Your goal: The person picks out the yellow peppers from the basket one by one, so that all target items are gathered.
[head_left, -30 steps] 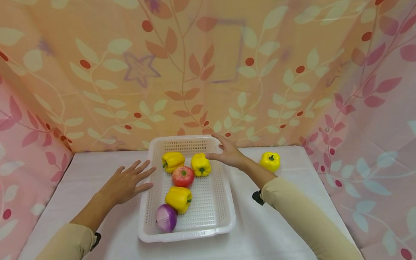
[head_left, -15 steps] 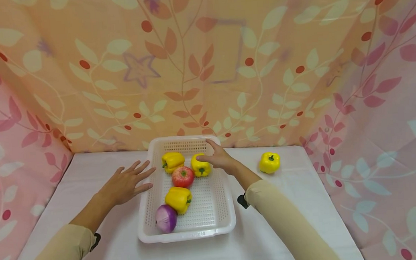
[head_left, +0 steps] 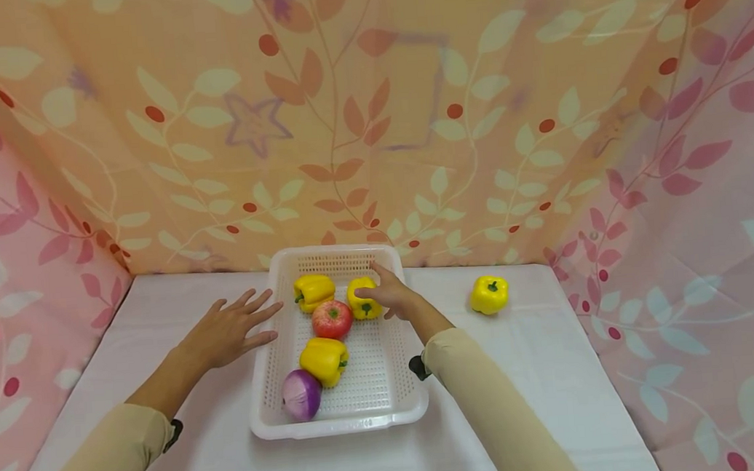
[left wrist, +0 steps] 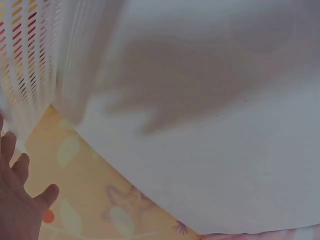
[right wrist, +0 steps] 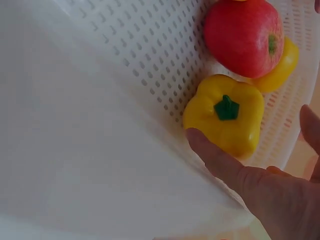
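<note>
A white plastic basket (head_left: 341, 426) stands on the table. My right hand (head_left: 396, 297) reaches over its right wall, thumb and fingers spread around a yellow bell pepper (head_left: 359, 308). In the right wrist view the thumb (right wrist: 215, 159) overlaps that pepper's side, and its green stem faces the camera. My left hand (head_left: 229, 335), fingers spread, hovers beside the basket's left rim and holds nothing. Also in the basket are a red apple (head_left: 332, 320), two more yellow bell peppers, one at the back left (head_left: 316, 292) and one nearer (head_left: 323, 361), and a purple onion (head_left: 301, 395) at the front left.
Another yellow bell pepper (head_left: 489, 295) sits on the white-covered table (head_left: 493, 395), right of the basket. Floral curtains (head_left: 371, 155) enclose the table at the back and both sides.
My right hand has moved left and slightly toward me, from the basket's back right rim to the bell pepper inside. My left hand and the produce have stayed put.
</note>
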`<state>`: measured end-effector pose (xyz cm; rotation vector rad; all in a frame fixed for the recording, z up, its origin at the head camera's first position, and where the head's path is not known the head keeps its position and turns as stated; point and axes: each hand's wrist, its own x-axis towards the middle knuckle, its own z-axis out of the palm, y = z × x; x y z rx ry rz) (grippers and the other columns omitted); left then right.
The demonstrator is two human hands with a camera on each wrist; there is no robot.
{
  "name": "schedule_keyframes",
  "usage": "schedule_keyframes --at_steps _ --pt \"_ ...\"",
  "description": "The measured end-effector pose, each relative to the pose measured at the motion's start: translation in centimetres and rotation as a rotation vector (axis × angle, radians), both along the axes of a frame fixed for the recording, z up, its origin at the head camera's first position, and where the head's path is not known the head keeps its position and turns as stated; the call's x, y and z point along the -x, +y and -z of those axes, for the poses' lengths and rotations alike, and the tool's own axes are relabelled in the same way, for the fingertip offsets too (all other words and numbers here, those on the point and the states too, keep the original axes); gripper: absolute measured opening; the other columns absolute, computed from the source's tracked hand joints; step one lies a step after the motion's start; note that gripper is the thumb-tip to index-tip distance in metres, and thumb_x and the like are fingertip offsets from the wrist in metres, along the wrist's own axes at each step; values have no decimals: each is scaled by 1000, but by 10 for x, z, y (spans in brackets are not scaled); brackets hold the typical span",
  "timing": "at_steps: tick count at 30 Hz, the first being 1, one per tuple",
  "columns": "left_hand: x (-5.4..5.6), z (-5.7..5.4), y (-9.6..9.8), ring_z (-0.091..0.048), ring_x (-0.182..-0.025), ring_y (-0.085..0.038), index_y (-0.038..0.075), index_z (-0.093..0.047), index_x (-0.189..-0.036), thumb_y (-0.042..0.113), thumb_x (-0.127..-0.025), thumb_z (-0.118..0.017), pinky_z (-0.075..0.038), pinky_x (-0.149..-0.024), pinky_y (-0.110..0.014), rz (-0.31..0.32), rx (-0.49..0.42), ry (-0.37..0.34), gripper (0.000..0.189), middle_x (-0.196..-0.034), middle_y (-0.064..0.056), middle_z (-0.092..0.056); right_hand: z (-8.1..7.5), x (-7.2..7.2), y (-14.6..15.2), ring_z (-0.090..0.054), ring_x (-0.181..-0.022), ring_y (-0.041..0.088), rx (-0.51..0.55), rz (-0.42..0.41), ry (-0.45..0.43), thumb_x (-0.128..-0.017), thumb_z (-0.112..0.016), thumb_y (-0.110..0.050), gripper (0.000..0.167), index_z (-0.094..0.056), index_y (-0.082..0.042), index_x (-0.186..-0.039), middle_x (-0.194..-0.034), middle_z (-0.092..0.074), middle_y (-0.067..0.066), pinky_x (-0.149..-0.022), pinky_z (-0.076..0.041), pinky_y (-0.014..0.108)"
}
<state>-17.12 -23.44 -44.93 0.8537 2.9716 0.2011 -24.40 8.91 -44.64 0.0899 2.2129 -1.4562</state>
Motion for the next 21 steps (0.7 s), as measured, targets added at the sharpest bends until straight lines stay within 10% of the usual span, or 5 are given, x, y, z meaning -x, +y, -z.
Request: schedule_keyframes --at_steps 21 --pt "2 2 -2 -30 -144 -44 20 -42 -152 53 -99 -52 -27 -106 -73 -14 -2 -33 63 -159 -14 -34 26 3 -15 -31 -141 45 42 150 -60 -98 -54 -4 66 -29 -20 -158 -162 -24 14 -98 -30 78"
